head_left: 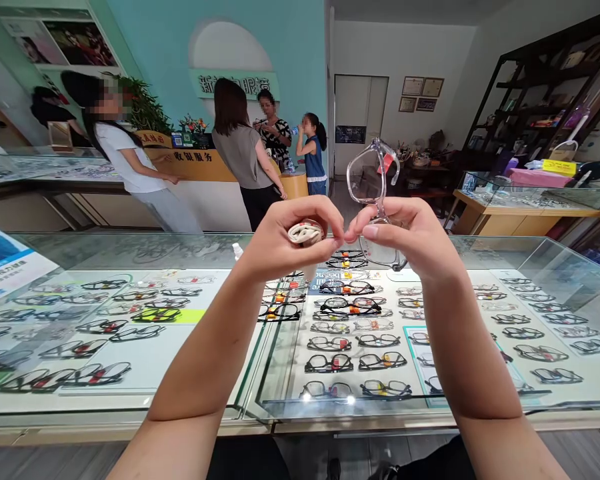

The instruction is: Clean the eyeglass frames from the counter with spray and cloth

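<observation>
My right hand grips a pair of clear-framed eyeglasses near the bridge, holding them on end with one lens above my fingers and the other below. A red sticker shows by the upper hinge. Wrapped in the fingers of my left hand is a rolled-up pale cloth. The fingertips of both hands nearly meet; whether they touch I cannot tell. Both hands are raised over a glass display case.
Inside the case lie rows of eyeglasses. Beyond it, several people stand around a service counter. A glass case with a pink box on top stands at the right. A printed sign is at the left.
</observation>
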The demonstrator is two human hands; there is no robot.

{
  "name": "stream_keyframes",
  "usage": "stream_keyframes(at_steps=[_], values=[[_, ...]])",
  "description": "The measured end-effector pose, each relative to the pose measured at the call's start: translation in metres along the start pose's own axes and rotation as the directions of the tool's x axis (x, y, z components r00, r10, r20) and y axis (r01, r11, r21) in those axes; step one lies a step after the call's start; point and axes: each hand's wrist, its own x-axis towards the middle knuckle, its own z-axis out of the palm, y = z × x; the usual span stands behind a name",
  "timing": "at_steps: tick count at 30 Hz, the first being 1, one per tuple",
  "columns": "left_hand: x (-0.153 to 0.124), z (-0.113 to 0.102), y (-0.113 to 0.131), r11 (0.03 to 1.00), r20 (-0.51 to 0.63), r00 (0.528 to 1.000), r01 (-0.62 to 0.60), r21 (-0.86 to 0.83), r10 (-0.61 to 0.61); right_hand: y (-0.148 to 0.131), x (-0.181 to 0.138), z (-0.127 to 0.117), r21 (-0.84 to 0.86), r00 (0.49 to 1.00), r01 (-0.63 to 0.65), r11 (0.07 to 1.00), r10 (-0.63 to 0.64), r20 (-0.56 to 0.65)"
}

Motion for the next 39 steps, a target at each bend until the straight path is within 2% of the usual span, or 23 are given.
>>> stream_keyframes(at_steps=[6,11,16,21,30,34,39], values=[[0.0,0.003,0.006,0.993,-0.002,1.0,-0.02,0.116,0.02,-0.001,-0.001,-0.006,0.057,0.999,-0.024,0.998,0.022,0.025],[0.001,0.004,0.012,0.986,0.062,0.996,0.052,0.155,-0.063,0.001,0.0,-0.005,0.087,0.996,-0.062,0.994,0.056,0.067],[-0.004,0.004,0.015,0.961,0.031,0.999,0.032,0.274,-0.042,0.002,0.002,-0.007,0.206,0.981,-0.16,0.965,0.133,0.14],[-0.006,0.011,0.019,0.93,0.037,0.999,-0.025,0.368,0.012,0.006,0.003,-0.012,0.271,0.984,-0.159,0.949,0.131,0.118],[-0.006,0.014,0.019,0.939,0.098,0.995,-0.024,0.344,-0.011,0.007,0.0,-0.014,0.262,0.978,-0.18,0.948,0.145,0.148],[-0.006,0.016,0.024,0.935,0.092,0.995,0.014,0.355,-0.049,0.003,0.0,-0.011,0.204,0.978,-0.203,0.958,0.186,0.097],[-0.003,0.016,0.034,0.936,0.08,0.994,0.035,0.352,-0.067,0.0,-0.001,-0.009,0.159,0.98,-0.174,0.972,0.156,0.121]])
